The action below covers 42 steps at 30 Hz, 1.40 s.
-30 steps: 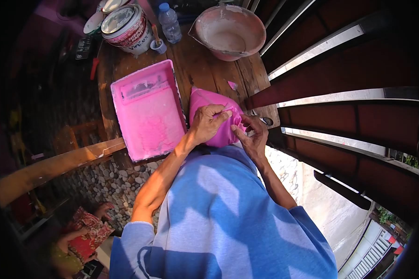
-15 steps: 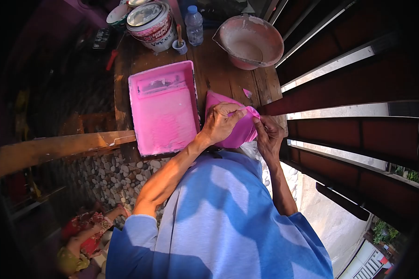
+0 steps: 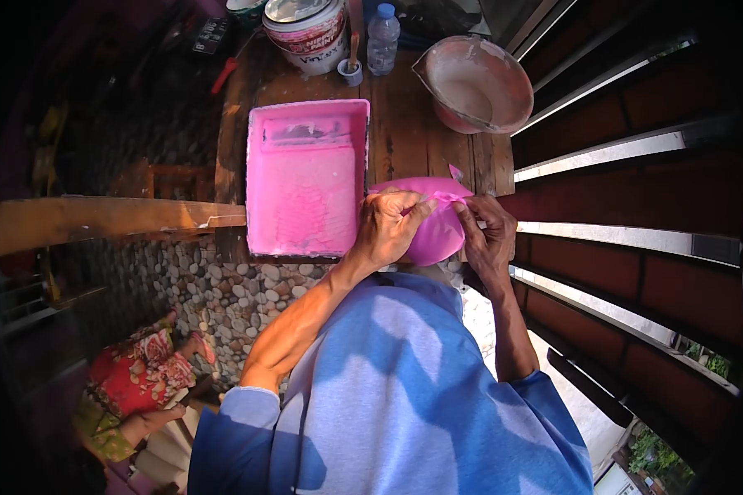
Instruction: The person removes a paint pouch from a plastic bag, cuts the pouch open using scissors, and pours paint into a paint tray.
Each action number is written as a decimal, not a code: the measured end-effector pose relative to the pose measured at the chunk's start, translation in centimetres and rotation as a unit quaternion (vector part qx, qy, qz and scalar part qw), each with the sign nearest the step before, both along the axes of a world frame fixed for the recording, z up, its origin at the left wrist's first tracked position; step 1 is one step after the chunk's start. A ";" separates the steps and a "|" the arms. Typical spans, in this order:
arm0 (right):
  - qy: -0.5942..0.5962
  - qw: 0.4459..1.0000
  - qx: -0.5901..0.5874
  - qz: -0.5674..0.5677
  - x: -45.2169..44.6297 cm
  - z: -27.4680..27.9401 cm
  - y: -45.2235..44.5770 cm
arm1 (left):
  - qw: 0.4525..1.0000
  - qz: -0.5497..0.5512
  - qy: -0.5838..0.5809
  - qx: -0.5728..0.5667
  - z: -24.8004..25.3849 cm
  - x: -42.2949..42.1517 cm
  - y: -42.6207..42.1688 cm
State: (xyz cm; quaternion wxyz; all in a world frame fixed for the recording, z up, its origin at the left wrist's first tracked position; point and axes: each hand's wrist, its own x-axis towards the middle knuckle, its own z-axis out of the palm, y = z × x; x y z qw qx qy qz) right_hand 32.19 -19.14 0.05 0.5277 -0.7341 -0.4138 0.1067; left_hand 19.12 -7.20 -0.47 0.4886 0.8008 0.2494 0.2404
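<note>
A rounded pink plastic bag (image 3: 433,241), its sides bulging, rests at the near edge of the wooden table (image 3: 409,148). My left hand (image 3: 388,224) pinches the gathered top of the bag from the left. From the right, my right hand (image 3: 489,235) pinches the same twisted part with thumb and fingers. What fills the bag cannot be made out. Just left of my left hand lies a paint tray (image 3: 254,186) coated with wet-looking pink paint. A small pink scrap (image 3: 455,172) lies behind the bag.
Farther back stand a paint tub (image 3: 307,45), a small cup (image 3: 350,74) with a brush (image 3: 354,48), a water bottle (image 3: 383,40) and a stained bucket (image 3: 480,87). Dark slats (image 3: 619,198) rise at right. A wooden beam (image 3: 115,219) extends left. A person (image 3: 136,371) sits lower left.
The bag's top is now drawn into a tighter twist between my fingers, and its body looks rounder. The camera view has shifted, moving the tray, tub and bucket rightward and slightly up.
</note>
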 end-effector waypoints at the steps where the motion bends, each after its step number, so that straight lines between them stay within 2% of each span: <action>1: -0.005 1.000 0.009 0.011 0.2 0.0 0.1 | 1.000 0.019 -0.012 0.008 0.1 0.0 -0.2; 10: 0.017 0.997 -0.006 0.079 0.9 1.6 -0.5 | 0.997 0.063 -0.005 0.050 1.3 -0.5 -2.2; 14: 0.013 0.995 -0.014 0.098 1.0 2.2 -1.7 | 0.996 0.084 -0.008 0.029 2.2 -0.7 -3.9; 20: 0.048 0.988 -0.009 0.144 1.5 2.4 -3.7 | 0.995 0.079 0.019 0.056 2.8 -1.2 -6.4; 22: 0.034 0.986 -0.006 0.164 1.9 2.4 -3.9 | 0.993 0.101 -0.007 0.068 2.4 -1.4 -7.6; 24: 0.028 0.983 -0.026 0.177 1.5 2.5 -4.8 | 0.995 0.095 0.017 0.016 2.4 -2.3 -8.9; 26: 0.045 0.978 -0.021 0.201 1.0 2.5 -5.2 | 0.993 0.109 0.008 0.052 2.6 -2.9 -9.3; 34: 0.027 0.971 -0.021 0.236 -0.1 1.5 -5.4 | 0.988 0.141 -0.006 0.067 2.8 -4.6 -11.0; 37: 0.075 0.967 -0.048 0.239 0.1 1.4 -4.6 | 0.983 0.166 0.004 0.077 2.8 -4.5 -10.9; 39: 0.079 0.964 -0.042 0.250 0.6 1.7 -3.5 | 0.984 0.175 0.020 0.020 2.9 -4.1 -10.7; 42: 0.098 0.961 -0.043 0.256 1.3 1.9 -1.8 | 0.976 0.216 -0.025 0.021 3.3 -3.2 -10.2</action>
